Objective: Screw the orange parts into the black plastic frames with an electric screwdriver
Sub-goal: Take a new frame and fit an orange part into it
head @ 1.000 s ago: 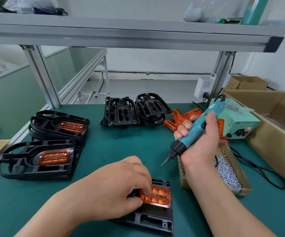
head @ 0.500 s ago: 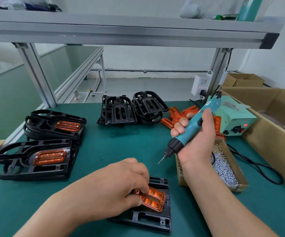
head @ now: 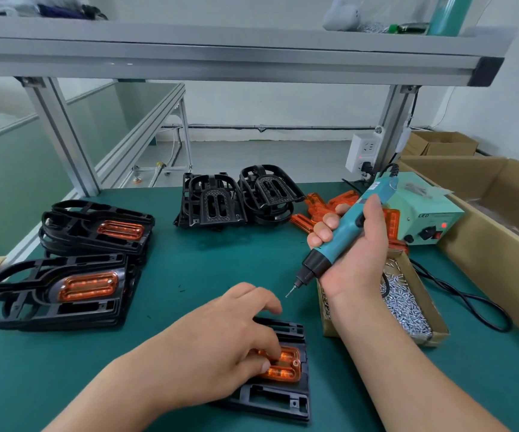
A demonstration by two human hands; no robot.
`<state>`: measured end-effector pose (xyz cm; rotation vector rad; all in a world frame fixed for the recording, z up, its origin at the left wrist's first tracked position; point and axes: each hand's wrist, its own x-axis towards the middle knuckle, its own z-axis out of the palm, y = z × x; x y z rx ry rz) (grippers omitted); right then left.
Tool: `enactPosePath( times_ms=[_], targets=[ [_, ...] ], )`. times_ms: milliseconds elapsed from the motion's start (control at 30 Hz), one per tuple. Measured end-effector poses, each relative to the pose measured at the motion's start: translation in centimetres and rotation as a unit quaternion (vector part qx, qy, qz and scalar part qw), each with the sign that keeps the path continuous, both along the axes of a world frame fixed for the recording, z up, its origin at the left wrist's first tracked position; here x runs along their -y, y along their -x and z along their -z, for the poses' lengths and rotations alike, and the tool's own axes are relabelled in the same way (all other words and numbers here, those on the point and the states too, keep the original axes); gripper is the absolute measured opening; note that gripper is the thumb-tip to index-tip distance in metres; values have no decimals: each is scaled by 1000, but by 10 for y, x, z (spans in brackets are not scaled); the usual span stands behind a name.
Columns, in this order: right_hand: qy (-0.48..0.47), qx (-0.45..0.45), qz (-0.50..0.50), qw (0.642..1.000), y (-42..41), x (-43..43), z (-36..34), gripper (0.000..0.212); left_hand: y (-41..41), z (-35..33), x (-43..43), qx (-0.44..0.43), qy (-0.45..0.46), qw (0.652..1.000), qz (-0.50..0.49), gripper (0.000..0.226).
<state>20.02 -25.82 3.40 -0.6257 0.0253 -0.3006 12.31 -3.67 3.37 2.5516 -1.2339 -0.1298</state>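
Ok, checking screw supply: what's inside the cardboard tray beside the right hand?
Small silver screws fill the cardboard tray; the right hand and forearm hide its left part.

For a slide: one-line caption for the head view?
Left hand holds an orange part on a black frame; right hand grips the electric screwdriver, tip raised.

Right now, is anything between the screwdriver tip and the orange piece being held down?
Nothing visible blocks the electric screwdriver from the orange part's bare right end. The left hand's fingers cover its other end, close beside that path.
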Motion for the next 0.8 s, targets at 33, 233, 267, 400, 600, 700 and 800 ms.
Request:
enactPosePath(
  times_ms=[33,233,267,400,600,700,800],
  targets=[
    [0,2,-1,1000,0,0,0,41,-1,1,-1,-16,-1,1000,-1,22],
    [-14,11,4,1000,-2,7,-3,41,-8,8,0,-6,8,998,-66,22],
    [-18,15,5,1000,-2,10,-3,42,-9,8,1,-2,8,997,-82,21],
    [-30,39,28,998,-3,25,-9,43,-14,8,2,-22,18,993,-113,20],
    [-75,58,90,991,-6,58,-18,44,-15,9,1,-30,23,992,-122,16],
    [-92,61,111,988,-7,70,-18,45,-18,7,-2,-45,28,992,-116,14],
    [-98,58,122,986,-9,75,-15,44,-22,5,-6,-59,43,992,-98,15]
  ],
)
